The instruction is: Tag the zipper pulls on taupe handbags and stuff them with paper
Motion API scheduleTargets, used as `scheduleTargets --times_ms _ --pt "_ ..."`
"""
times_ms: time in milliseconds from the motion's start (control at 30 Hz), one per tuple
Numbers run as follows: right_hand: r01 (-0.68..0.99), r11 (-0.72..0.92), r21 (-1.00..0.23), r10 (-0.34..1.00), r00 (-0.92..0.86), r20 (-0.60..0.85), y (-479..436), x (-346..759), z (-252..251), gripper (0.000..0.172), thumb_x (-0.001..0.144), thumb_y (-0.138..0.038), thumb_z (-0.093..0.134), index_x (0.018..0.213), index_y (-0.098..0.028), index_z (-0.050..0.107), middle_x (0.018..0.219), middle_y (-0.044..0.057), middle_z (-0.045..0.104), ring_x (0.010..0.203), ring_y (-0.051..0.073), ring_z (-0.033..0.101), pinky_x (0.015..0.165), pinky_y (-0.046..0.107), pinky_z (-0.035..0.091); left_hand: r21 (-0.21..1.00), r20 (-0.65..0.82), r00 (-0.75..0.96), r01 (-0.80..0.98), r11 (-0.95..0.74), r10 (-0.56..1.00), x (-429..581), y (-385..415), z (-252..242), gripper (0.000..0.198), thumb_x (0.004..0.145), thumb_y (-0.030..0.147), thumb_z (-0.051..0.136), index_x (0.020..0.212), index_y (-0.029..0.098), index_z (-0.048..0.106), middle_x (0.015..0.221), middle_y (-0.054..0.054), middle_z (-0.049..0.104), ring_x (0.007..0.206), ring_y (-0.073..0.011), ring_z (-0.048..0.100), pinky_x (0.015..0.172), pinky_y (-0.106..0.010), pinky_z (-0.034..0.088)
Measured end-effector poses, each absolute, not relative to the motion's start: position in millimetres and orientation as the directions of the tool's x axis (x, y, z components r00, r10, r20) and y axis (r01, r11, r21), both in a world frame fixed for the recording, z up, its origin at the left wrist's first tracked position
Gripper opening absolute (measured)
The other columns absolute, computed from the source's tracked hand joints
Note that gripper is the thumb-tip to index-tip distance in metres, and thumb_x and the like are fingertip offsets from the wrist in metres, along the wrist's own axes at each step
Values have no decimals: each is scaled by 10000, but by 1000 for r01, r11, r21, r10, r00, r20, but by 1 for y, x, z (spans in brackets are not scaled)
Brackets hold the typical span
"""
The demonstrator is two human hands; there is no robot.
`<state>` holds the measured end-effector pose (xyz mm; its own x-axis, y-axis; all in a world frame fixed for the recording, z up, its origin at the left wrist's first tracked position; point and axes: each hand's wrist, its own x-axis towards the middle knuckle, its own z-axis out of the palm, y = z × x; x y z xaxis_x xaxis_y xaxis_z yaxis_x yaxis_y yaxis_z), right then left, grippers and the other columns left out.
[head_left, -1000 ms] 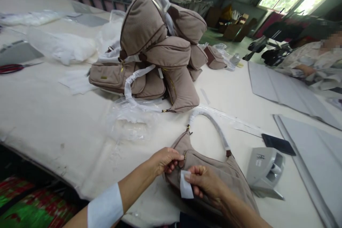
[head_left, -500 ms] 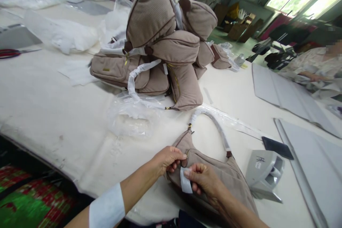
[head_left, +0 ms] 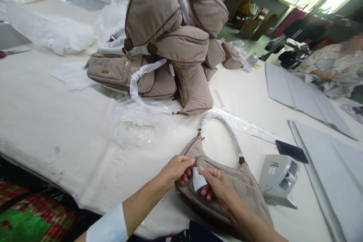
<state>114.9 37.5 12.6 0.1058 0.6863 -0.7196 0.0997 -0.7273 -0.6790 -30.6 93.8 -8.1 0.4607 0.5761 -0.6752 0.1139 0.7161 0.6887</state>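
A beige fabric handbag [head_left: 241, 189] lies at the near edge of the white table [head_left: 56, 121], its handle [head_left: 224, 124] wrapped in white film. My left hand [head_left: 177, 168] pinches the bag's top edge near the zipper, fingers closed. My right hand [head_left: 217, 187] rests on the bag and pinches a small white paper tag [head_left: 197, 179] right beside the left fingers.
A pile of matching beige bags [head_left: 164, 45] stands mid-table, with crumpled clear plastic [head_left: 138, 124] in front of it. A grey tabletop device [head_left: 276, 177] and a black phone [head_left: 292, 151] lie to the right, beside grey sheets [head_left: 326, 159]. Another person [head_left: 331, 68] sits far right.
My right hand has brought the white tag up closer to the left fingers at the bag's top edge. The view has shifted slightly.
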Motion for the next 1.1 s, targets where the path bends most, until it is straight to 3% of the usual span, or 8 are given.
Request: scheduleTargets --times_ms 133,333,400,500,600,800,933,1100 --pt "196 -648 -736 761 130 -636 46 115 13 408 741 -570 518 613 -184 545 405 -32 474 327 71 404 320 173 285 633 -706 486 107 767 515 -35 88 -3 544 668 657 502 717 120 578 569 -5 568 405 -109 539 377 -216 410" --pt "358 -558 -749 806 18 -592 51 115 15 413 791 -557 455 686 -171 556 523 -21 522 349 78 445 316 184 296 590 -727 464 46 806 506 -36 80 -5 433 608 553 633 694 140 531 580 -13 602 454 -121 578 383 -189 418" --pt "494 -403 -771 882 -16 -471 57 124 17 396 844 -499 412 702 -168 577 569 2 560 415 94 495 381 200 351 576 -745 432 34 817 508 -35 81 -6 408 594 521 645 705 150 515 565 -10 604 459 -127 583 377 -184 413" --pt "677 21 -735 981 -157 -117 77 146 16 279 874 -359 424 878 -175 634 828 71 641 761 175 591 690 281 454 572 -770 394 81 816 501 -34 85 -8 369 594 471 642 736 152 523 549 -11 607 461 -135 588 363 -176 401" --pt "625 268 -733 904 -426 -31 98 163 9 239 868 -265 439 983 -180 631 971 92 627 922 202 551 826 331 418 584 -781 366 141 799 506 -33 90 -8 350 589 452 642 737 156 526 531 -1 596 449 -134 580 353 -175 394" --pt "482 211 -850 830 -548 -105 92 161 -2 179 827 -242 513 926 -183 649 851 53 627 817 172 559 745 278 428 583 -804 289 216 783 520 -32 97 -4 349 590 451 644 740 154 538 599 -15 626 461 -119 576 391 -192 423" --pt "434 116 -893 791 -584 -181 85 154 3 170 836 -217 493 891 -180 649 803 26 618 761 145 554 698 242 409 698 -714 336 276 660 615 -35 97 -3 263 622 365 643 736 141 565 609 -1 595 512 -107 563 435 -187 422" --pt "359 30 -933 726 -649 -227 99 150 -5 160 800 -285 545 793 -168 655 777 6 588 705 124 525 627 212 386 789 -608 388 196 583 693 -36 96 2 309 624 320 686 830 169 513 703 21 556 606 -107 546 490 -194 446"
